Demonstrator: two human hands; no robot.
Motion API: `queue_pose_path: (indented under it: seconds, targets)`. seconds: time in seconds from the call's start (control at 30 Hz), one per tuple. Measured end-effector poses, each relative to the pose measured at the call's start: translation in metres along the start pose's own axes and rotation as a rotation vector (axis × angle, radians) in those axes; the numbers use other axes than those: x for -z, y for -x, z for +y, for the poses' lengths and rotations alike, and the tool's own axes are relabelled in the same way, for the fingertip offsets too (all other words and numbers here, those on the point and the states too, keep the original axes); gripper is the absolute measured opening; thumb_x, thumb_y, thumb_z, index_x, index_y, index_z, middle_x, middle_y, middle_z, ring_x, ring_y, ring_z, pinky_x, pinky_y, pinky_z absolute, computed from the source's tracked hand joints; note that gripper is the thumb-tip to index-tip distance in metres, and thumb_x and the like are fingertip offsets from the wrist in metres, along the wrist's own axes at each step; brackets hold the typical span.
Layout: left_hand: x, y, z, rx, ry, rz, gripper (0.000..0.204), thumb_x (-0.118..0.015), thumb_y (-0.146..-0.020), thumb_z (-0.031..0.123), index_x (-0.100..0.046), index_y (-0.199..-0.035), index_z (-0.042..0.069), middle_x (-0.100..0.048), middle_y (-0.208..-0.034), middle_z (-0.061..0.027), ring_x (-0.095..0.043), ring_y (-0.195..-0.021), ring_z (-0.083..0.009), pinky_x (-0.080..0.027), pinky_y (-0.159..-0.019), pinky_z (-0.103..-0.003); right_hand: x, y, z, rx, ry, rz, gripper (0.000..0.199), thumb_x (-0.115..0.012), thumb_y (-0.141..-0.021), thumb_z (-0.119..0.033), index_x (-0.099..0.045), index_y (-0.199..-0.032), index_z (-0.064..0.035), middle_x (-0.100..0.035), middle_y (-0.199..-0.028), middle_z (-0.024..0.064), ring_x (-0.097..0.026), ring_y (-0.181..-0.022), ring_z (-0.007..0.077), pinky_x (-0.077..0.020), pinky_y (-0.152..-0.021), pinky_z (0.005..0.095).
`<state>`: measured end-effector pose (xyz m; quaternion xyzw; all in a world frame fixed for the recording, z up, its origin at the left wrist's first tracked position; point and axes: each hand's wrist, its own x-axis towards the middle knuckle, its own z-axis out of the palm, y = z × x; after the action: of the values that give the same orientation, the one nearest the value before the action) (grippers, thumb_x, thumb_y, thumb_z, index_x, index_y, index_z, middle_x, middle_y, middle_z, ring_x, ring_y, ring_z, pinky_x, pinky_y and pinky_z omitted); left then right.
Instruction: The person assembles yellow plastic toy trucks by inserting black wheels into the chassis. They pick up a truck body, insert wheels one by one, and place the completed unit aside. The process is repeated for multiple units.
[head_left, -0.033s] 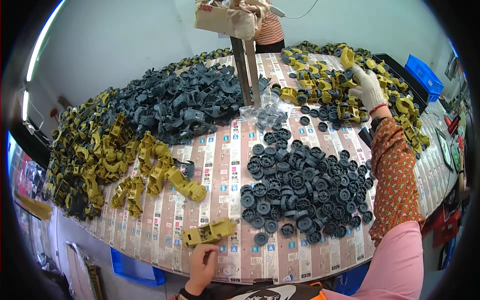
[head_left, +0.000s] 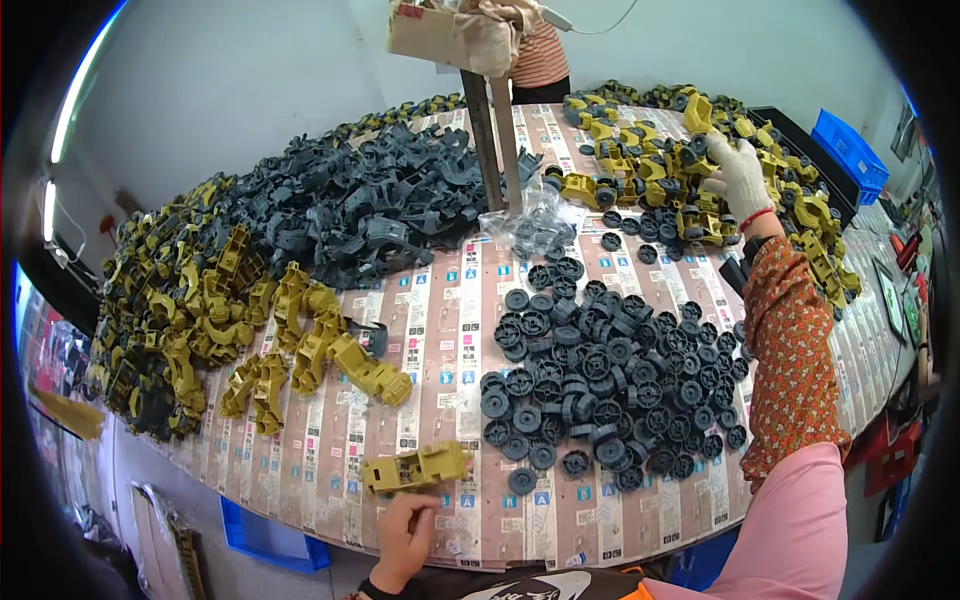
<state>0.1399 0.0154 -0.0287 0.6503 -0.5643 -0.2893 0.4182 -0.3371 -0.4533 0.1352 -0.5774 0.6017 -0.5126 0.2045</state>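
Note:
My bare left hand [head_left: 405, 535] rests at the table's near edge, fingers curled with the thumb alongside. Whatever they may hold is hidden. Just beyond its knuckles lies a yellow toy truck body [head_left: 418, 467], no wheels visible on it. Far to the right reaches my right hand [head_left: 742, 178], in a white knitted glove, with thumb and fingers apart. By its fingertips an upturned yellow toy truck [head_left: 697, 113] with dark wheels tops a heap of wheeled trucks [head_left: 640, 165]; contact is unclear. Loose dark toy wheels [head_left: 610, 380] are spread between my arms.
Yellow truck bodies [head_left: 190, 330] and dark plastic parts [head_left: 350, 200] are heaped at the left. A metal post [head_left: 490, 140] rises mid-table beside a clear plastic bag [head_left: 535, 225]. Blue crates [head_left: 850, 150] stand at the far right. Someone in a striped top [head_left: 540, 60] is behind.

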Motion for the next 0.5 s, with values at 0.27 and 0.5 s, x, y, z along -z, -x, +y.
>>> queue_pose_path:
  seconds: [0.27, 0.5]
  targets:
    - [-0.002, 0.003, 0.003, -0.200, -0.338, 0.023, 0.011, -0.067, -0.095, 0.003, -0.073, -0.104, 0.005, -0.072, -0.096, -0.0158, -0.069, -0.088, -0.0369, -0.054, -0.080, -0.045, -0.052, 0.083, 0.031, -0.283, 0.638, -0.678, 0.027, -0.059, -0.093, -0.012, -0.078, -0.110, -0.0034, -0.078, -0.106, 0.0183, -0.076, -0.074, 0.0231, -0.0625, -0.071, 0.0379]
    - [-0.004, 0.001, 0.010, -0.160, -0.371, 0.017, 0.010, -0.064, -0.097, 0.002, -0.072, -0.102, 0.003, -0.070, -0.096, -0.0170, -0.067, -0.088, -0.0387, -0.053, -0.079, -0.046, -0.041, 0.049, 0.090, -0.058, 0.595, -0.348, 0.052, -0.058, -0.098, -0.009, -0.054, -0.151, -0.0072, -0.074, -0.127, 0.0201, -0.074, -0.107, 0.0345, -0.0592, -0.098, 0.0424]
